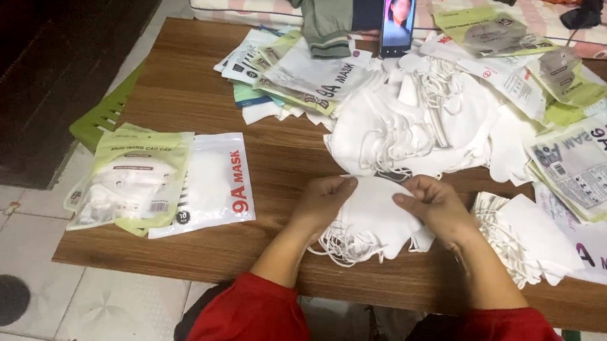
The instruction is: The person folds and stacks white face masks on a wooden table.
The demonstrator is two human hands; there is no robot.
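On the tabletop (274,173), a small stack of masks (369,220) lies at lower centre under my fingers (346,183). Above it sits the loose mask heap (419,124). Filled packets (162,181) lie at left, empty packets (596,170) at right, and a phone (398,16) stands at top centre.

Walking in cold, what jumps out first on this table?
Both hands, left hand and right hand, hold a small stack of white masks at the table's near edge. Behind them sprawls a big heap of loose masks, with filled packets at the left.
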